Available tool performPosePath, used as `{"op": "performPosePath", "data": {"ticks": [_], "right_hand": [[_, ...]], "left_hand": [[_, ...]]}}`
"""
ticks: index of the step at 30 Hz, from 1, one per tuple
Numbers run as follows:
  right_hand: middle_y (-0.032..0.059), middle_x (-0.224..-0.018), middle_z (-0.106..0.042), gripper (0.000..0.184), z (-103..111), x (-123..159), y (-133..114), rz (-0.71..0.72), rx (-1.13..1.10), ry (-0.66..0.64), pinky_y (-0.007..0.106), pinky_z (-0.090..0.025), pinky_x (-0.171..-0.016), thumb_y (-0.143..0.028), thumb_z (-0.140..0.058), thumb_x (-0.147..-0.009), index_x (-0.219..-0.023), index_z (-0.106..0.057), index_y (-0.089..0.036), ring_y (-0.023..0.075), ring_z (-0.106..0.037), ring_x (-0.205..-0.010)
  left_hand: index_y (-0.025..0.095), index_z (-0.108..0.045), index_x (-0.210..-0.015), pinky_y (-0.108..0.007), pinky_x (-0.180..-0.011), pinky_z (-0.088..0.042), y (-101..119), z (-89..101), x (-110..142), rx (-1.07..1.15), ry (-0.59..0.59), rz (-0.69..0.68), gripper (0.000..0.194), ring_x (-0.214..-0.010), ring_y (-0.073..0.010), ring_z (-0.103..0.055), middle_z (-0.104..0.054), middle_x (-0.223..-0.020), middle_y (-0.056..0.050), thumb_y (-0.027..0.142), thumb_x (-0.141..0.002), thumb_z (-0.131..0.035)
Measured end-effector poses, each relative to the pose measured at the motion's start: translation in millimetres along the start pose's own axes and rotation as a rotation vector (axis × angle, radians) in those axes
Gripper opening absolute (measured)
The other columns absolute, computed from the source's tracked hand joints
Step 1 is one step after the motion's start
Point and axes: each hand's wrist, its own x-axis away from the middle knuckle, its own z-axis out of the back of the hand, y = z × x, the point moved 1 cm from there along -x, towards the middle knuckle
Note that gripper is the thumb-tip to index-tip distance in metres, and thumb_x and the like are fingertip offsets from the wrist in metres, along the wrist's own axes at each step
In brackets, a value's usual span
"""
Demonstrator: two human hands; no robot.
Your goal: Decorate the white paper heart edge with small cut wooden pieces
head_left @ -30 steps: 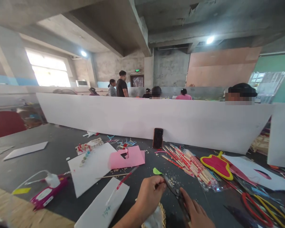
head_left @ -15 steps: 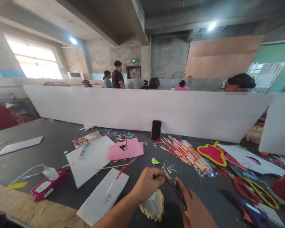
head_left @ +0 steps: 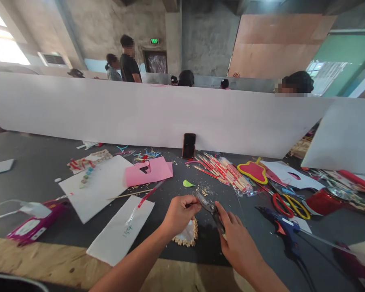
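My right hand is closed round the handles of a pair of pruning shears, whose metal head points up and left. Close to the blades, my left hand is closed in a pinch; whatever sits between its fingertips is too small to make out. Just below both hands lies a white piece edged with small pale wooden bits, partly covered by my left hand. Small pale crumbs are scattered beyond the blades, beside a light green leaf-shaped piece.
Red-wrapped wooden sticks lie near a standing phone. At right are scissors, a blue glue gun and a red can. Pink paper, a white block and a purple power strip lie left. A white partition stands behind.
The view has tilted down and shifted right, so things appear higher and further left, and the red can and glue gun show more fully. Both hands keep much the same pose around the shears.
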Motion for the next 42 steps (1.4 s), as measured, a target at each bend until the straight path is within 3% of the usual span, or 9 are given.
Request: {"op": "performPosePath", "data": {"ticks": [7,13,17,22,27,31,34,39,42], "right_hand": [[0.011,-0.117,-0.053,0.074,-2,2,0,0.011,-0.012,-0.048,0.034,-0.044,-0.085,-0.009,-0.041,-0.077,-0.146,-0.015,-0.023,0.0231,-0.049,-0.105],[0.0122,-0.116,-0.053,0.08,0,1,-3,0.042,0.027,-0.065,0.037,-0.042,-0.086,-0.007,-0.043,-0.071,-0.145,-0.018,-0.019,0.0244,-0.049,-0.105],[0.0124,-0.11,-0.057,0.077,0,-3,-3,0.048,0.035,-0.078,0.034,-0.042,-0.086,-0.007,-0.043,-0.071,-0.144,-0.021,-0.016,0.0233,-0.053,-0.1],[0.0129,-0.112,-0.057,0.065,-2,-6,-1,-0.015,-0.007,-0.113,0.033,-0.043,-0.085,-0.013,-0.04,-0.079,-0.142,-0.027,-0.016,0.0227,-0.055,-0.1],[0.0116,-0.112,-0.057,0.064,-3,-6,1,0.012,-0.001,-0.016,0.036,-0.044,-0.084,-0.016,-0.041,-0.082,-0.143,-0.022,-0.019,0.0228,-0.054,-0.1],[0.0118,-0.117,-0.054,0.067,-4,-3,2,0.037,-0.011,-0.021,0.036,-0.045,-0.085,-0.016,-0.041,-0.082,-0.145,-0.019,-0.019,0.0234,-0.051,-0.103],[0.0112,-0.119,-0.053,0.068,-3,-2,2,0.047,-0.007,-0.026,0.037,-0.044,-0.088,-0.015,-0.041,-0.08,-0.144,-0.02,-0.02,0.0235,-0.049,-0.104],[0.0108,-0.123,-0.049,0.075,0,-1,0,0.097,-0.015,-0.009,0.037,-0.041,-0.093,-0.009,-0.042,-0.074,-0.144,-0.019,-0.019,0.0229,-0.047,-0.109],[0.0119,-0.117,-0.052,0.079,2,-2,-4,0.071,-0.009,-0.046,0.037,-0.043,-0.089,-0.007,-0.042,-0.071,-0.145,-0.015,-0.017,0.0235,-0.05,-0.104]], "left_hand": [[0.012,-0.06,-0.059,-0.019,-0.045,-0.023,2,4.8,-1,0.073,-0.118,0.025,0.028,-0.045,-0.006,-0.031,-0.038,-0.046,0.006,0.035,-0.075,-0.054],[0.009,-0.069,-0.072,-0.02,-0.041,-0.017,1,14.8,-2,0.319,-0.313,0.183,0.03,-0.04,-0.0027,-0.025,-0.058,-0.059,-0.002,0.038,-0.068,-0.064],[0.009,-0.07,-0.077,-0.019,-0.042,-0.018,-4,15.1,-4,0.281,-0.296,0.175,0.032,-0.041,-0.0035,-0.026,-0.053,-0.053,0.001,0.039,-0.071,-0.061],[0.012,-0.068,-0.074,-0.018,-0.045,-0.027,-5,8.8,-5,0.003,-0.099,0.135,0.026,-0.044,-0.0071,-0.038,-0.045,-0.048,0.004,0.034,-0.075,-0.054],[0.014,-0.065,-0.069,-0.018,-0.048,-0.03,-1,5.8,-4,-0.126,0.025,0.009,0.026,-0.05,-0.0087,-0.043,-0.046,-0.052,0.004,0.033,-0.079,-0.049],[0.013,-0.059,-0.059,-0.018,-0.046,-0.023,4,7.2,-2,-0.089,-0.032,-0.016,0.031,-0.047,-0.0066,-0.032,-0.037,-0.047,0.006,0.035,-0.08,-0.051],[0.012,-0.063,-0.067,-0.019,-0.043,-0.018,6,9.2,-3,0.102,-0.146,0.056,0.031,-0.042,-0.0053,-0.026,-0.032,-0.044,0.007,0.039,-0.078,-0.054],[0.011,-0.06,-0.063,-0.02,-0.04,-0.014,7,13.8,-5,0.398,-0.281,0.179,0.033,-0.038,-0.0016,-0.023,-0.055,-0.057,0.0,0.043,-0.071,-0.064],[0.01,-0.061,-0.065,-0.021,-0.04,-0.014,10,15.5,-5,0.397,-0.289,0.202,0.034,-0.038,-0.0012,-0.022,-0.06,-0.063,-0.003,0.043,-0.069,-0.065]]}}
